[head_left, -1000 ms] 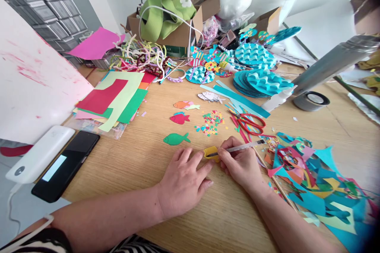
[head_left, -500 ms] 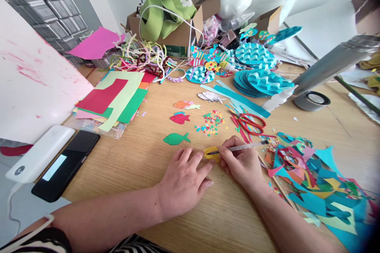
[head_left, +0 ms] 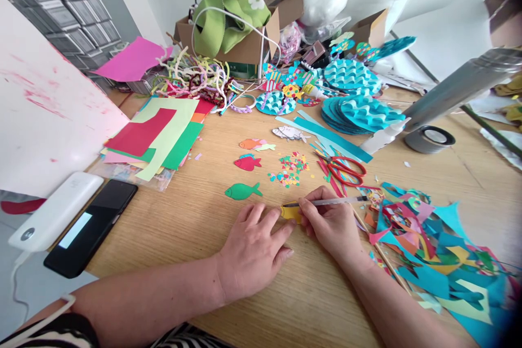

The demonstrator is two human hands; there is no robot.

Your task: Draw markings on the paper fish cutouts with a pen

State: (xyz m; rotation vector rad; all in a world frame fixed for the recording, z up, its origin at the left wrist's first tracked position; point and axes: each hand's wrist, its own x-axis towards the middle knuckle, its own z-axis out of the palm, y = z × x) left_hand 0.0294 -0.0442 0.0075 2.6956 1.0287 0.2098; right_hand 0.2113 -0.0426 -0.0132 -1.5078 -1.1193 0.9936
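My right hand [head_left: 329, 223] is closed in a writing grip round a clear pen [head_left: 338, 201], its tip at the upper edge of a small yellow paper piece [head_left: 290, 213]. That piece lies flat on the table, partly hidden by my fingers. With fingers spread, my left hand [head_left: 255, 250] rests flat and touches the paper's left and lower side. Just beyond it are a green paper fish [head_left: 243, 191], a red paper fish [head_left: 247, 162] and an orange paper fish [head_left: 248, 144]. Small paper confetti [head_left: 290, 168] lies above the yellow piece.
Red-handled scissors [head_left: 346, 170] and coloured paper scraps [head_left: 432, 244] lie to the right. A phone [head_left: 92, 228] and a white power bank [head_left: 57, 209] are at the left, below stacked coloured paper [head_left: 183, 147]. Scalloped blue discs [head_left: 362, 114] and a steel flask [head_left: 460, 84] stand behind.
The pen tip has shifted slightly along the yellow paper toward its upper edge, and the pen lies a little flatter. My left hand has stayed in place.
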